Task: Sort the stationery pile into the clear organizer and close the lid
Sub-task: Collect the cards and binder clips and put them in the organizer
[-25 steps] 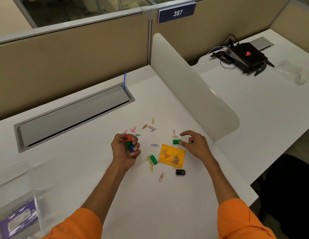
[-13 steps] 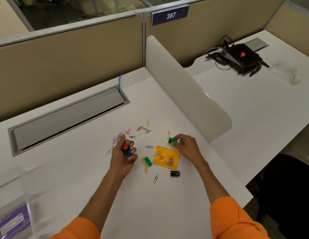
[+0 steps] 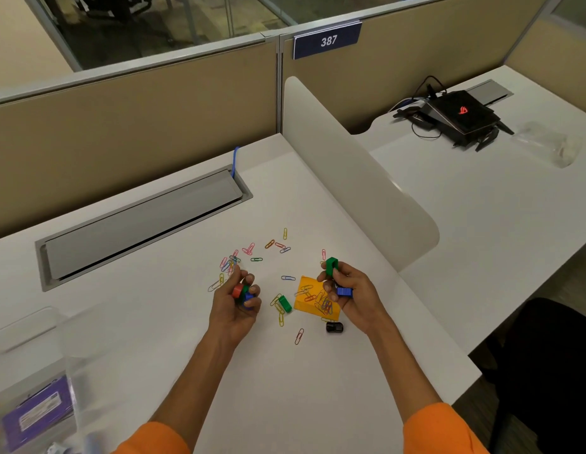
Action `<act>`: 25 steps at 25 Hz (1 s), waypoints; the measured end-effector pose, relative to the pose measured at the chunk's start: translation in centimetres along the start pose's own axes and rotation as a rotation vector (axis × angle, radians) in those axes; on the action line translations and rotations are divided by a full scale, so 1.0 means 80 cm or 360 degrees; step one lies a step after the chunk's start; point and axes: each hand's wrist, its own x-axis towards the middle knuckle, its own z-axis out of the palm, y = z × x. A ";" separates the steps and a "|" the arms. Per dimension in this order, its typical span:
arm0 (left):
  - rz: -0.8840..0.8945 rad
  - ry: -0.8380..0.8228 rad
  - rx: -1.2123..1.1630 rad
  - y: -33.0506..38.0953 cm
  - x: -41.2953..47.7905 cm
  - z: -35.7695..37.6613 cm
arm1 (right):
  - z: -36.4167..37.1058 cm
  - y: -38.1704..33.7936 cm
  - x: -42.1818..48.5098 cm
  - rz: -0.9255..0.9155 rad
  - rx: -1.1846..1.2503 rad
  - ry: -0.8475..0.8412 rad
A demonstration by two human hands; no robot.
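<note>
Hands full of coloured binder clips
Left hand [image 3: 234, 306] clutches red-green-blue clip cluster [image 3: 242, 292]; right hand [image 3: 358, 296] pinches green clip [image 3: 331, 265], palms blue clip [image 3: 344, 291].

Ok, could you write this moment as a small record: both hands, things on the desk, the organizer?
left hand: holds red, green, blue clips
right hand: pinches top green clip; also holds blue clip
desk: loose green clip, black clip, note, paper clips
organizer: lower left, blurred, lid state unclear
</note>
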 end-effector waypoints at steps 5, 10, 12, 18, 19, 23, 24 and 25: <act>-0.0062 -0.0129 -0.0091 0.000 -0.016 -0.011 | 0.014 -0.003 -0.027 0.0080 0.0333 -0.0049; -0.0110 -0.0178 -0.0103 0.000 -0.034 -0.011 | 0.031 -0.006 -0.048 0.0127 0.0326 0.0007; -0.0088 -0.0131 -0.0063 -0.001 -0.041 -0.005 | 0.034 -0.001 -0.051 0.0182 0.0316 0.0090; 0.0158 0.0015 0.1073 -0.002 -0.048 -0.008 | 0.013 0.006 -0.076 0.0067 -0.0147 0.0278; 0.0263 0.0060 0.1445 -0.002 -0.047 -0.009 | 0.007 0.007 -0.082 0.0028 -0.0316 0.0314; 0.0768 0.0165 0.2923 -0.013 -0.036 -0.005 | -0.023 0.020 -0.094 -0.0049 -0.1049 0.0487; 0.0804 0.0139 0.3196 -0.017 -0.031 -0.004 | -0.030 0.025 -0.094 -0.0078 -0.1252 0.0504; 0.0814 0.0106 0.3401 -0.023 -0.026 -0.004 | -0.037 0.030 -0.094 -0.0134 -0.1477 0.0507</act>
